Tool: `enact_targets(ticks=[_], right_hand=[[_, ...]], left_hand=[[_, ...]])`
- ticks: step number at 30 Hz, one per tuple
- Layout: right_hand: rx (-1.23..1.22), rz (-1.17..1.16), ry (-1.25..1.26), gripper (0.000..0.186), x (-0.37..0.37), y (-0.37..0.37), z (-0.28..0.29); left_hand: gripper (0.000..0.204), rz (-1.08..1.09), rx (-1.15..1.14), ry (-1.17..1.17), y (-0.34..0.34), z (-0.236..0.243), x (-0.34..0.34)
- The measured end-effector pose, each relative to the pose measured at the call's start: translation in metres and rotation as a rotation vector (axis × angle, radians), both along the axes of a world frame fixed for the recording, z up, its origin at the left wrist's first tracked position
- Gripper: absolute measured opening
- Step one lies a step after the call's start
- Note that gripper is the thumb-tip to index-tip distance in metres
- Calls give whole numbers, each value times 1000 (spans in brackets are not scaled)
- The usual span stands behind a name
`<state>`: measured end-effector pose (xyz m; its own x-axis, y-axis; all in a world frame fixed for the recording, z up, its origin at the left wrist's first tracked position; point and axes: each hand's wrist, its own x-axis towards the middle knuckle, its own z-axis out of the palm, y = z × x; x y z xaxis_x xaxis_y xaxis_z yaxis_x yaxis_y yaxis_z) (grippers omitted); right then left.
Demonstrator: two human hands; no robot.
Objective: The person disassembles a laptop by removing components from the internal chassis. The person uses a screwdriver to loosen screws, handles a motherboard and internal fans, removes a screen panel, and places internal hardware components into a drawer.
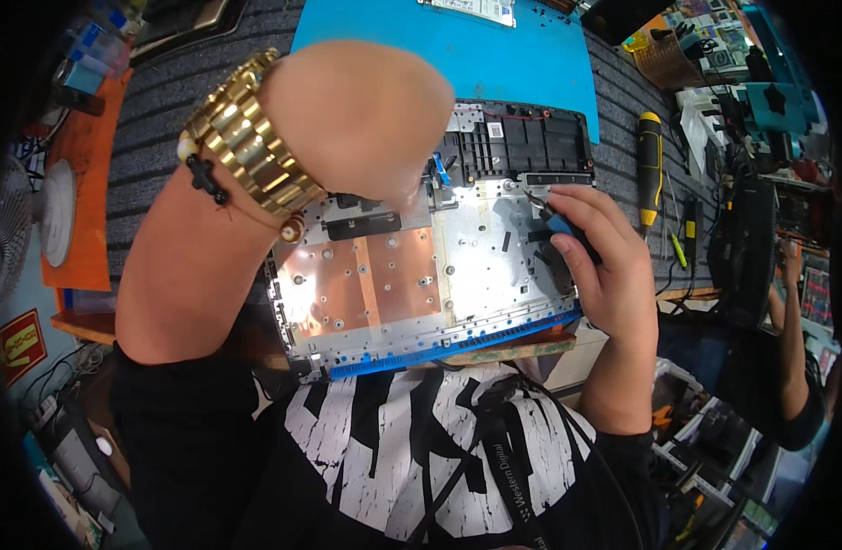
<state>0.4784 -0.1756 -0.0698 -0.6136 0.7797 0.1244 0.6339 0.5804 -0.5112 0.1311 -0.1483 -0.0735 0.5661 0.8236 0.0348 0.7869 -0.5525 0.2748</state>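
Observation:
A laptop's inner chassis (481,247), a silver metal plate with a black plastic upper section, lies in front of me. On its left part is a copper-coloured sheet (357,284). My left hand (361,119), with a gold watch at the wrist, is raised over the chassis's upper left, close to the camera. Its fingers are hidden under the back of the hand. At the chassis's right side, my right hand (604,252) is closed on a small blue-handled tool (557,223) with a narrow dark tip. The tip points to the upper left, near a black strip by the hinge area.
The chassis partly overlaps a blue mat (522,64) on a grey ribbed surface. A yellow-and-black screwdriver (650,170) lies to the right, with a yellow-green thin tool (679,250) nearby. A white fan (59,215) stands at left. Another person's arm (789,339) shows at far right.

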Motion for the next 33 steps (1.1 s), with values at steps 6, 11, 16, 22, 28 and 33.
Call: enact_targets(ticks=[6,11,16,22,28,33], right_hand=[[-5,-17,35,35,2,1,-5],[-27,-29,85,33,9,-5,-6],[-68,-60,136,33,12,-3,-9],[-113,-62,140,33,12,-1,-5],[-8,-110,190,34,15,1,-4],[147,-403,105,37,46,13,-6]], left_hand=[[10,-25,242,-145,0,-21,-3],[10,-47,190,-238,-49,16,9],[15,-104,122,-289,-85,-2,8],[13,-36,202,-391,-103,-28,13],[9,-55,212,-424,-97,-32,7],[7,-91,257,-444,-97,-25,10]])
